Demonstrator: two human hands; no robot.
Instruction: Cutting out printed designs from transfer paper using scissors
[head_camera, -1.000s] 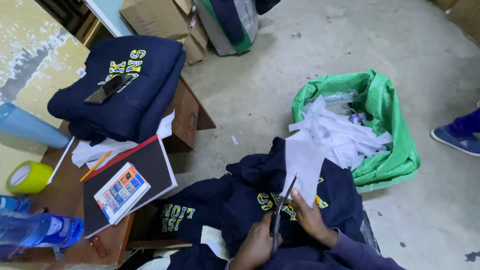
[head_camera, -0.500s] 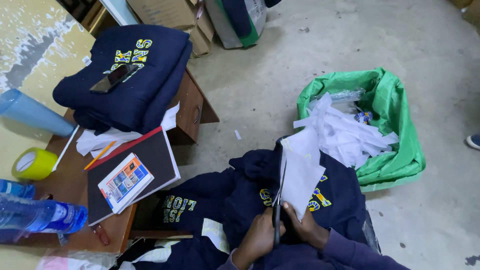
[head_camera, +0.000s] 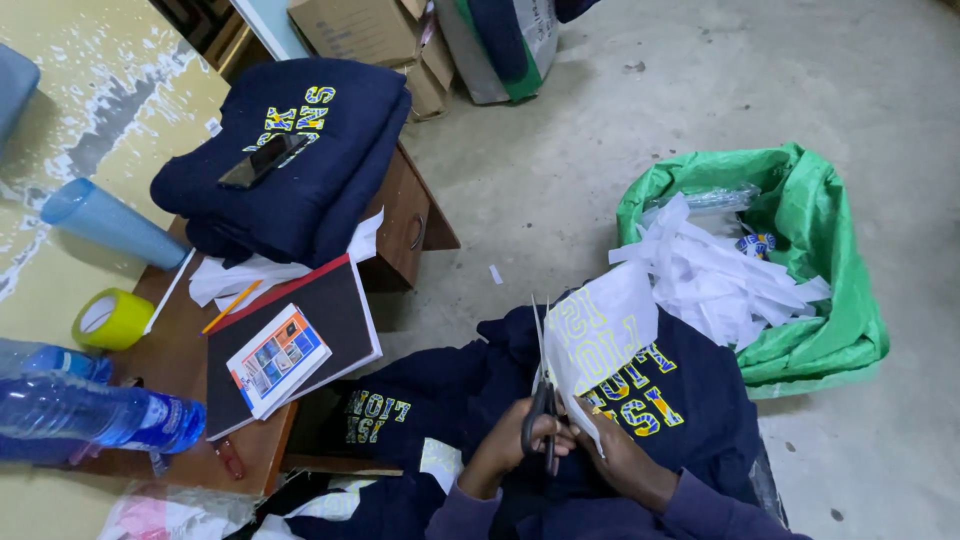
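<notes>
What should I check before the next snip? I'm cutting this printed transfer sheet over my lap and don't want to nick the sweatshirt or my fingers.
1. Black-handled scissors held firmly in the left hand: ok.
2. Translucent white transfer sheet with yellow lettering lifted off the navy blue sweatshirt: ok, held up by the right hand.
3. Right-hand fingers away from the blades: cannot tell; they grip the sheet close beside them.
4. Blade tips above the fabric: ok, they point upward.
5. Green plastic-lined scrap bin near for offcuts: ok, beside the lap.
</notes>
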